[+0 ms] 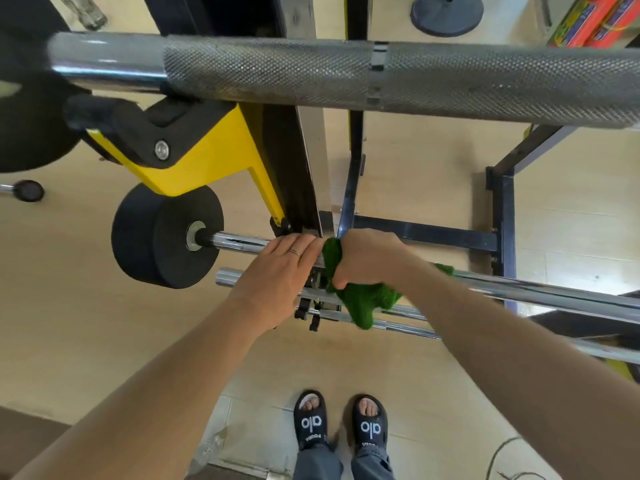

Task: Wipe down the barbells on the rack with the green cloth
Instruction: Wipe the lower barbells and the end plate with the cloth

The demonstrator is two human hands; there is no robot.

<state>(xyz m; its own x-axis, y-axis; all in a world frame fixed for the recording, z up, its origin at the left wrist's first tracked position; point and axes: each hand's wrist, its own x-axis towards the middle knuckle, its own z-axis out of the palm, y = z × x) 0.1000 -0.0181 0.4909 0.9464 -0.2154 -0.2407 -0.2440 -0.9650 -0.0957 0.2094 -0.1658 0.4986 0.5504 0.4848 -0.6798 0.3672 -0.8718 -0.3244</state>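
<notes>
A chrome barbell (540,292) lies across the rack at waist height, with a black weight plate (162,237) on its left end. My right hand (367,258) grips the green cloth (367,299) bunched around this bar near the rack upright. My left hand (280,271) rests flat with straight fingers on the bar just left of the cloth. A thick knurled barbell (311,74) crosses the top of the view, close to the camera. More chrome bars (408,329) lie lower, partly hidden by the cloth.
A yellow and black bar hook (194,157) holds the upper bar on the rack upright (304,174). A dark blue frame (502,220) stands at the right. My feet in black sandals (341,424) stand on the beige floor. A round black base (446,12) sits at the far top.
</notes>
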